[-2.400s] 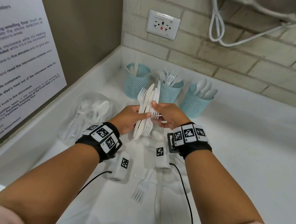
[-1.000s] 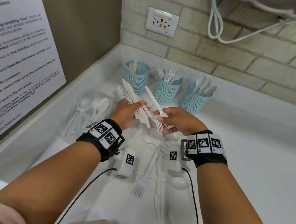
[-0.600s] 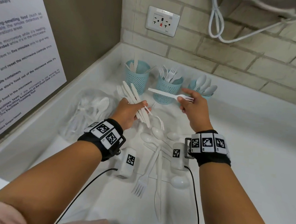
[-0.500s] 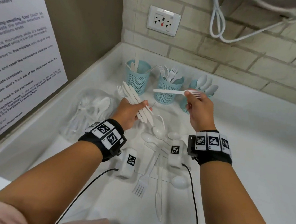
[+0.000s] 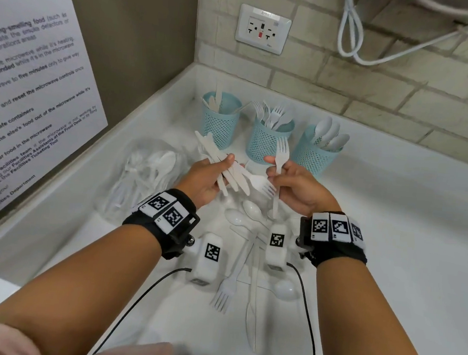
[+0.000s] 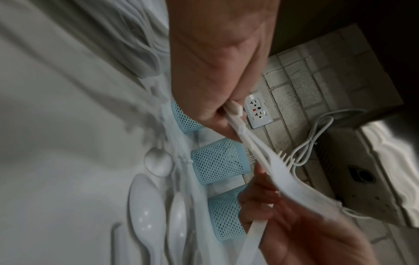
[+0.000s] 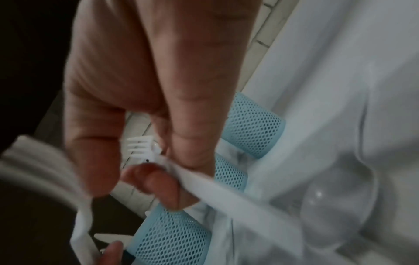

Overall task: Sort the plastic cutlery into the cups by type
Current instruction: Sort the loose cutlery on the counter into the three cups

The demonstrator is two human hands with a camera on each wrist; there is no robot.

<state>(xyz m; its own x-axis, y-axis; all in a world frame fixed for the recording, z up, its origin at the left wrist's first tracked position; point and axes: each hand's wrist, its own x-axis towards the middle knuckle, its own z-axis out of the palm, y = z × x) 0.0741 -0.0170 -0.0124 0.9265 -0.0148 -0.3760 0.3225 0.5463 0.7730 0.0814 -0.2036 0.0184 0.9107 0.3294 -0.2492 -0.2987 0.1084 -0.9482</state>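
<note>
Three blue mesh cups stand by the back wall: the left cup (image 5: 220,124) holds knives, the middle cup (image 5: 264,144) forks, the right cup (image 5: 312,156) spoons. My left hand (image 5: 219,168) grips a bundle of white knives and a fork (image 5: 238,177), also seen in the left wrist view as the bundle (image 6: 256,154). My right hand (image 5: 277,173) pinches a single white fork (image 5: 282,150) upright, tines up, just in front of the middle cup and beside the bundle. In the right wrist view the fork (image 7: 142,148) sits between thumb and fingers.
Loose spoons (image 5: 248,210), a fork (image 5: 226,288) and a knife (image 5: 253,308) lie on the white counter (image 5: 391,249) below my hands. A clear bag of cutlery (image 5: 147,174) lies at the left. Walls close the corner behind and to the left.
My right hand pulled one fork from the bundle, lifted it sideways towards the cups, then came back down beside the left hand with the fork turned upright. The left hand stayed put.
</note>
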